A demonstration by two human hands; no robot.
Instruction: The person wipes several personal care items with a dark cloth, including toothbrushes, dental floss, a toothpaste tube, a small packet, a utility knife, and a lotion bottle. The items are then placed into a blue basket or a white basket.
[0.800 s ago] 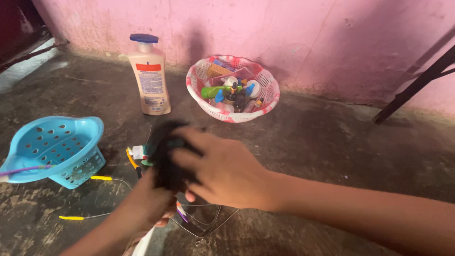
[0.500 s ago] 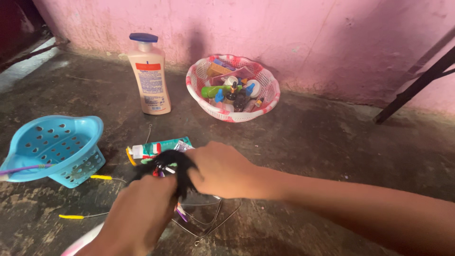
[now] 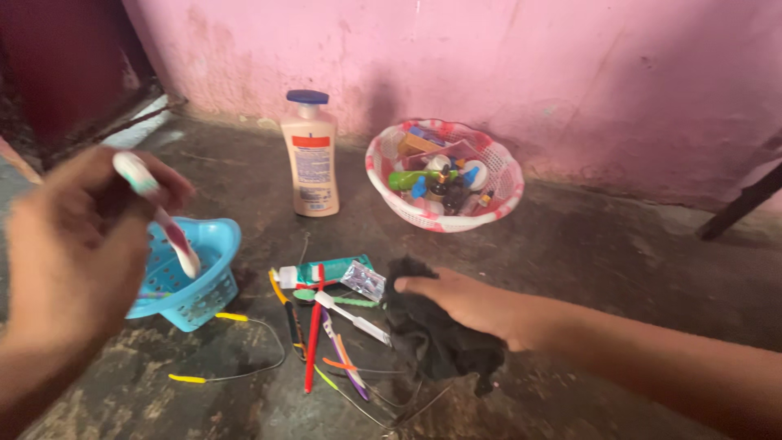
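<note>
Left hand: the left hand (image 3: 69,244) is raised over the left of the scene, fingers closed around a pink and white toothbrush (image 3: 159,213), which slants down over the blue basket.
Right hand: the right hand (image 3: 464,297) lies palm down on a black cloth (image 3: 436,338), fingers bent onto its upper edge; whether it grips or only presses the cloth cannot be told.
Black cloth: crumpled on the floor (image 3: 619,261), just right of the loose pile.
Blue basket: a perforated blue plastic basket (image 3: 199,281) sits on the floor at left, mostly behind the left hand; something thin and purple shows inside, too blurred to name.
Red and white basket: a round lattice basket (image 3: 444,175) stands near the pink wall (image 3: 529,65), filled with small items, among them a green tube, a dark little bottle and blue-capped pieces.
Lotion bottle: a beige pump bottle (image 3: 309,163) with a blue cap stands upright just left of that basket.
Loose pile: a green toothpaste tube (image 3: 326,271), a small clear packet (image 3: 363,281), a red stick (image 3: 314,330) and several toothbrushes lie between the blue basket and the cloth.
Wire: a thin wire with yellow ends (image 3: 236,358) curves beside the pile.
</note>
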